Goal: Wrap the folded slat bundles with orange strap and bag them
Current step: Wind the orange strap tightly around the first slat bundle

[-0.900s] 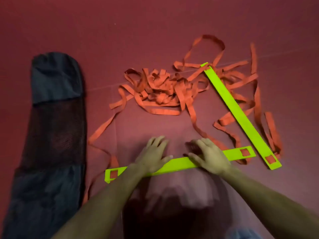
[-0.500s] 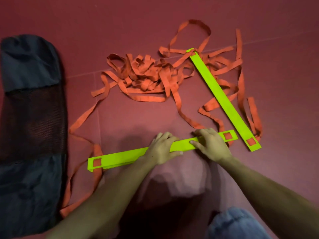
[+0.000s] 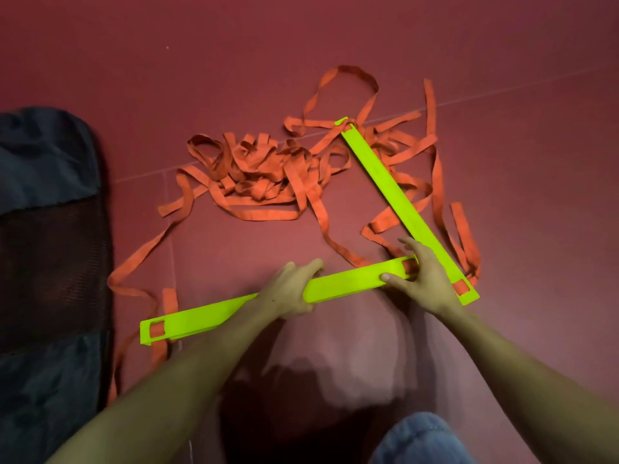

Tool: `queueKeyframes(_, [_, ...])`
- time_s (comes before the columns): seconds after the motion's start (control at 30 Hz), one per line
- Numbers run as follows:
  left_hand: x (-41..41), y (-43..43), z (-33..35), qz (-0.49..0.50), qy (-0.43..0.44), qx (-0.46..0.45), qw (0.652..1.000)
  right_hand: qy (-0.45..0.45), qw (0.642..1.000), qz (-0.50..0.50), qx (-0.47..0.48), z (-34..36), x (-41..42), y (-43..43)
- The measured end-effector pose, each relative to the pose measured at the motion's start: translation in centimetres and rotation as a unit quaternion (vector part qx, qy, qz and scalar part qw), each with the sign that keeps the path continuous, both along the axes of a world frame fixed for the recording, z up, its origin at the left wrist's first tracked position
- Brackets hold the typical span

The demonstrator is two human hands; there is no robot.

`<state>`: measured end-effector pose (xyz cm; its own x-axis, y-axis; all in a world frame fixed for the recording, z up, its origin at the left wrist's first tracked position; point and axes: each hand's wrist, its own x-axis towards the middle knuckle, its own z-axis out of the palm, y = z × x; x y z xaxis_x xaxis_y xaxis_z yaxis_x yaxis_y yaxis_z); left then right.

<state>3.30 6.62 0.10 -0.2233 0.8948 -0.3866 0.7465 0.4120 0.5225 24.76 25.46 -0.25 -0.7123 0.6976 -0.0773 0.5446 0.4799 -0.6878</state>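
Left hand (image 3: 294, 291) grips lower slat bundle (image 3: 207, 318) mid-span, right hand (image 3: 427, 279) its end; likely squaring up. Next: wind orange strap (image 3: 268, 175).

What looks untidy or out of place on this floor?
The orange strap lies in a loose tangle, wrapped round neither slat bundle. The far bundle lies slanted over it, askew to the near bundle.
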Motion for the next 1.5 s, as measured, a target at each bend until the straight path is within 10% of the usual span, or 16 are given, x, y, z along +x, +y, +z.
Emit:
queueKeyframes(0.6, [-0.9,2.3,24.3,-0.094,-0.049,0.181,0.978,0.236,0.962,0.12,-0.072,21.8,-7.0,-4.1])
queueKeyframes(1.0, [-2.4,-7.5,37.9,0.117,-0.168,0.391,0.897,0.325,0.927,0.186,-0.02,39.2,-11.0,-11.7])
queueKeyframes(1.5, [1.2,-12.3,38.9,0.216,-0.263,0.395,0.853,0.273,0.933,0.23,0.056,39.5,-9.9,-16.9])
